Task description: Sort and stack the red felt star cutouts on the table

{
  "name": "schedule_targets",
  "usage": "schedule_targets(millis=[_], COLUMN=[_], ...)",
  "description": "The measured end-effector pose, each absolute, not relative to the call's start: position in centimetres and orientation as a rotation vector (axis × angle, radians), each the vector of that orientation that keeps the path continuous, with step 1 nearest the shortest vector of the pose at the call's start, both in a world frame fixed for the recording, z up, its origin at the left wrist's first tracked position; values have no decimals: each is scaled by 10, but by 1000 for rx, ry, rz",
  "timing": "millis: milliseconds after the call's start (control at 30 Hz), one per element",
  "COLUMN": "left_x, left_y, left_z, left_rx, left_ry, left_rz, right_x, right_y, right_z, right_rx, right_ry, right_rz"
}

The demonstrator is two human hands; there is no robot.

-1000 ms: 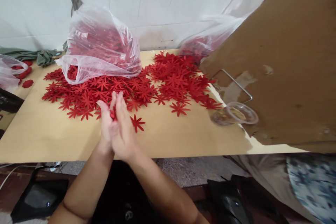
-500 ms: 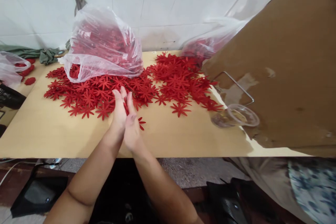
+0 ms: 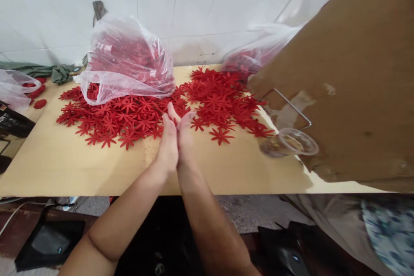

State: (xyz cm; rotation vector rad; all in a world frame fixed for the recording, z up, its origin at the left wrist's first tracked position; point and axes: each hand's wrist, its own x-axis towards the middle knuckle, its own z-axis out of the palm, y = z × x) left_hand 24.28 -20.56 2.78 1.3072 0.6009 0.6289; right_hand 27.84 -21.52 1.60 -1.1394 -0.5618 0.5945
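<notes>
My left hand (image 3: 168, 144) and my right hand (image 3: 185, 140) are pressed palm to palm above the front part of the table. A bit of red shows between them near the fingertips, so red flower-shaped pieces are held there, mostly hidden by the palms. Behind and left of the hands spreads a wide pile of red flower pieces (image 3: 126, 116). To the right lies a second heap of the same red pieces (image 3: 216, 99). A clear plastic bag (image 3: 129, 62) full of red pieces rests on the back of the left pile.
A brown board (image 3: 349, 95) leans at the right, with a clear plastic cup (image 3: 297, 142) beside it. Another bag (image 3: 252, 56) stands at the back. The table (image 3: 97, 172) ends in front of my body. A black object (image 3: 14, 120) is at far left.
Both hands have moved right together, from the left pile to between the two piles, still pressed together. The single red piece beside the hands is no longer visible.
</notes>
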Motion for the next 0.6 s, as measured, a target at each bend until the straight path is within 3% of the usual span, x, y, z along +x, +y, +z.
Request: schedule_targets(millis=[300,600], left_x=[257,245], left_y=[-175,-207], left_z=[50,24], left_rx=[965,1473], left_ry=[834,473], left_rz=[733,741], right_x=[244,280], right_y=[-221,-219], right_z=[-8,29], right_rx=[-1017,-1062], right_ry=[-533,-383], right_rz=[697,614])
